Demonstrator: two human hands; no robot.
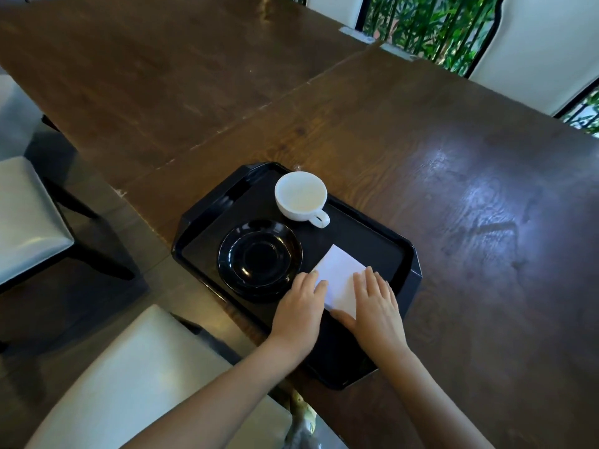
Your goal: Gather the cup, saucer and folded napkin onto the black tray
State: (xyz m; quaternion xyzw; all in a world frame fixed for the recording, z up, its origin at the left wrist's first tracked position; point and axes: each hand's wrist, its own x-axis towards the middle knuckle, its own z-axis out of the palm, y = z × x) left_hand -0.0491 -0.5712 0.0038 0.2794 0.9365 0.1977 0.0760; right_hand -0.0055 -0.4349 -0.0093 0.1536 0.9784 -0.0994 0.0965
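A black tray [372, 234] lies on the dark wooden table near its front edge. At the tray's far side stands a white cup [299, 194], its handle turned toward me. A black saucer [259, 256] sits on the tray's left part. A folded white napkin [338, 275] lies flat on the tray to the right of the saucer. My left hand [299, 307] rests on the napkin's left edge with the fingers laid flat. My right hand [377, 306] presses flat on the napkin's near right corner. Neither hand grips anything.
The wooden table [453, 163] stretches far and right of the tray. A pale cushioned chair [139, 377] stands close at the near left, another chair [26, 215] at the far left. White chair backs [534, 50] and a green-plant railing line the far side.
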